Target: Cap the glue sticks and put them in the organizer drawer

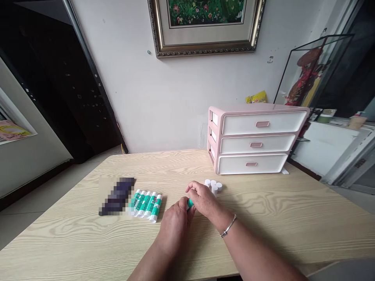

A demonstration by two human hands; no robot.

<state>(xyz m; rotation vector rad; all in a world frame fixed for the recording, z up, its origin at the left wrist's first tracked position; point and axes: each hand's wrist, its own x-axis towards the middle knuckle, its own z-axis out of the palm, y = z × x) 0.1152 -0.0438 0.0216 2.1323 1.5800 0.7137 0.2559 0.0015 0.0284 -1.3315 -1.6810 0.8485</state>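
Note:
My left hand [176, 215] is closed round a green-and-white glue stick [190, 203], of which only a short green stretch shows between my hands. Bent over its far end is my right hand [202, 198], fingers curled in; whether they pinch a cap there is hidden. Just beyond my right hand, several small white caps [213, 186] stand in a cluster, partly covered by it. To the left of my left hand, several green-and-white glue sticks [148, 204] lie side by side in a row.
A dark flat item [118, 196], blurred by pixelation, lies left of the row on the wooden table [88, 234]. The pink-and-white drawer unit [258, 142] stands at the back right against the wall. A yellow packet [258, 97] shows behind its top.

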